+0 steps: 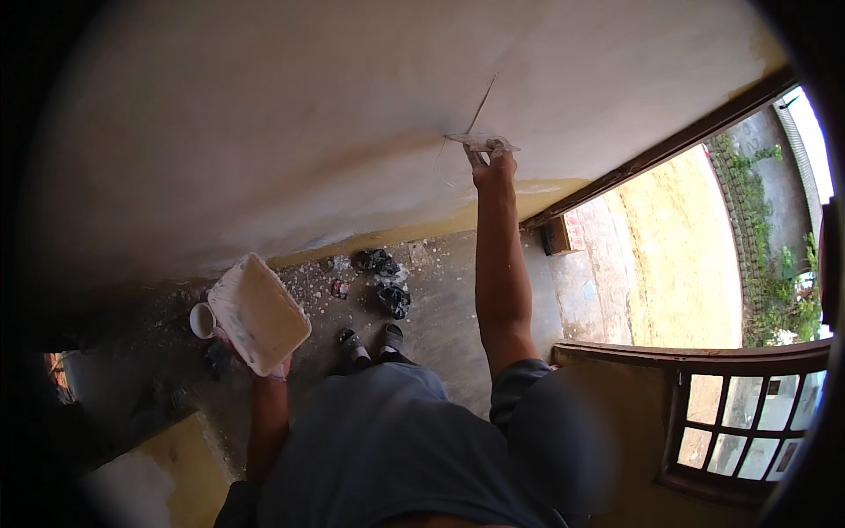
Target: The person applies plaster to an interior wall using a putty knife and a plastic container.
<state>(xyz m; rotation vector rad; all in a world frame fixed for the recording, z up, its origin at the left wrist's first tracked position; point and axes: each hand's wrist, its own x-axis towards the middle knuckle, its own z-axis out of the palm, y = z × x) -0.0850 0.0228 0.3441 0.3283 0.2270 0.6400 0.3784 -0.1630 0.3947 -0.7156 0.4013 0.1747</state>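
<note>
Stretched out to the wall (334,88), my right hand (493,165) is closed on a thin, whitish scraper (480,139). Its broad edge touches or nearly touches the wall, at the lower end of a slanting line (481,101) in the surface. Low on the left, my left hand (280,368) grips the near end of a white plastic tub (264,308). Pale, creamy paste coats the inside of this tub. Most of the left fingers are hidden beneath it.
White specks and black plastic bags (393,299) litter the grey floor (440,326) near my feet. A white cup-like container (202,320) shows beside the tub. Right of the wall is an open doorway with a cardboard box (560,236); a barred window (739,427) lies below.
</note>
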